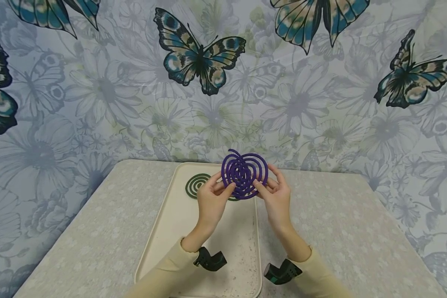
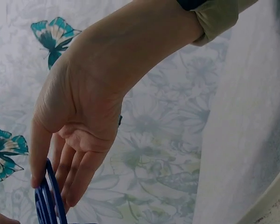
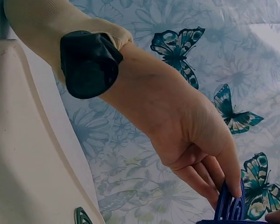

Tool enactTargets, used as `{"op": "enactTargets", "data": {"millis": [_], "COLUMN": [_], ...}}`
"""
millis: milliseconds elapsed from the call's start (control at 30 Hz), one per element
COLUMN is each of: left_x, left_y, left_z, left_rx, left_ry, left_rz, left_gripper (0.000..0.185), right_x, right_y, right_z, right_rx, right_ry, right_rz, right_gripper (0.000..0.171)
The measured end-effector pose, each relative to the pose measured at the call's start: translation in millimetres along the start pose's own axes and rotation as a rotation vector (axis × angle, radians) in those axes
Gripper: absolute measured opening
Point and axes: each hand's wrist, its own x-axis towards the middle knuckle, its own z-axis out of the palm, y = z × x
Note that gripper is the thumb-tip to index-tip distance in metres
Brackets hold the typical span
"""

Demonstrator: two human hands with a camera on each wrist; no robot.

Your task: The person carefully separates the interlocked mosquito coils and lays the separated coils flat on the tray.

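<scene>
A purple spiral coil [image 1: 244, 174] is held upright above the far end of a cream tray [image 1: 164, 231]. My left hand [image 1: 213, 198] pinches its left edge between thumb and fingers; my right hand [image 1: 275, 194] pinches the right edge the same way. The spiral looks bent, its rings pulled apart near the top. In the left wrist view the coil [image 2: 50, 198] shows edge-on between thumb and fingers. In the right wrist view the coil [image 3: 231, 205] sits at the fingertips. A dark green spiral coil [image 1: 195, 185] lies flat on the tray, partly behind my left hand.
The tray sits on a table with a pale patterned cloth [image 1: 97, 231]. A wall with butterfly and flower wallpaper [image 1: 201, 58] stands right behind the table. Small dark specks dot the tray's near part [image 1: 242, 248].
</scene>
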Motion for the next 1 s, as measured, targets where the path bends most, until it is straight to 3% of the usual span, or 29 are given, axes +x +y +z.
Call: {"op": "enactTargets", "data": {"millis": [267,533,800,1000], "left_x": [2.1,3.9,2.4,6.0], "left_y": [-3.4,-2.9,5.0,3.9], "left_z": [-0.9,-2.4,-2.5,-4.9], "left_rx": [0.002,0.014,0.015,-0.023], "left_ry": [0.078,0.074,0.096,0.114], "left_rz": [0.008,0.004,0.043,0.013], "left_gripper": [0.058,0.058,0.058,0.055], "right_x": [-1.5,0.2,-3.0,-2.4], "right_y": [4.1,2.5,-1.6,-5.7], "right_z": [6.8,4.9,5.2,3.9], "right_rx": [-0.026,-0.065,-0.038,-0.03], "right_ry": [-0.035,0.023,0.056,0.058], "right_rz": [0.048,0.064,0.066,0.077], "right_gripper": [0.052,0.06,0.063,0.064]}}
